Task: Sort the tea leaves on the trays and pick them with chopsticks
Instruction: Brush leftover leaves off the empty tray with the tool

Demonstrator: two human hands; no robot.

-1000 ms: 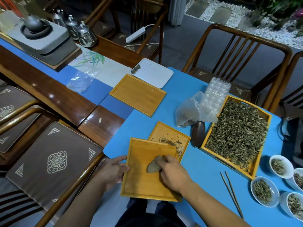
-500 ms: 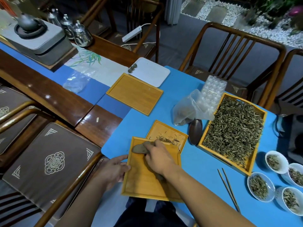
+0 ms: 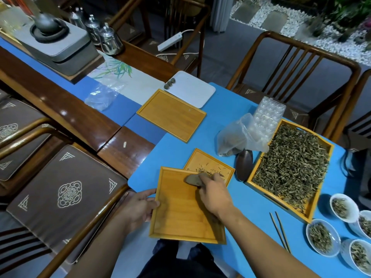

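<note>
Right hand (image 3: 213, 194) gripping brush (image 3: 192, 179), swept rightward to tray's (image 3: 180, 223) far edge, left hand (image 3: 138, 207) holding tray

My left hand (image 3: 138, 209) and right hand (image 3: 213, 194) — both bare, without rings, watch or gloves; forearms uncovered to the frame edge; dark trousers (image 3: 180, 261) — creased — cover my lap.

The right hand (image 3: 213, 194) covers most of the brownish scraper (image 3: 191, 180) in its grip. Beyond it, the near tray (image 3: 180, 221) hides the small tray's (image 3: 210, 163) near corner. Bowls (image 3: 359, 255) run off the right edge.
</note>
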